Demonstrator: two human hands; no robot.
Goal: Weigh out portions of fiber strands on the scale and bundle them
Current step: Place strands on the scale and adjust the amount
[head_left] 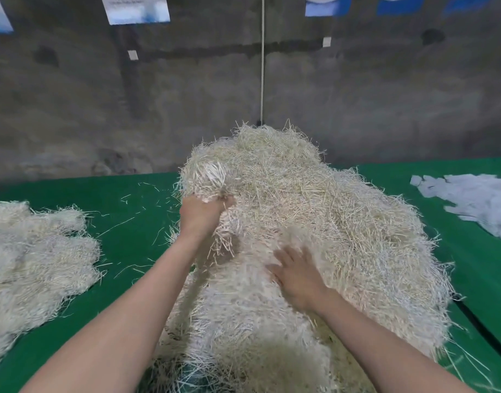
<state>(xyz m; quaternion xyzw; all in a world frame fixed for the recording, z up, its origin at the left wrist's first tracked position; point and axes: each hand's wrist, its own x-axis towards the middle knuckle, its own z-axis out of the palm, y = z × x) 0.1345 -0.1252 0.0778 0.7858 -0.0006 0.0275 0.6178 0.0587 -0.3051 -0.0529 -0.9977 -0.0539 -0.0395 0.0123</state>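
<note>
Big heap of fiber strands (pixel 314 222) is piled mid-frame on the green tabletop (pixel 130 194), running from the bottom edge up to about the middle of the frame.

Left hand (pixel 204 211) is closed in a fist around a handful of strands (pixel 208 177), at the heap's upper left flank. Strand ends are fanned out above the fist; more are hung below it, touching the heap.

Right hand (pixel 297 276) is laid palm-down on the heap, centre-right of the frame, fingers straight and spread. Nothing is seen gripped. Fingertips are motion-blurred, so exact contact cannot be told.

Smaller pile (pixel 36 256) of the same strands is spread flat at the left edge of the frame, well apart from the heap. Loose strands (pixel 135 219) are scattered on the green between the two.

White paper scraps (pixel 470 202) are heaped at the right edge, upper half, near the heap but not touching.

Behind the tabletop: grey concrete wall (pixel 187 95), white cord (pixel 262 66) hung vertically above the heap's top, blue-and-white posters (pixel 135 9) cut off along the top edge.
</note>
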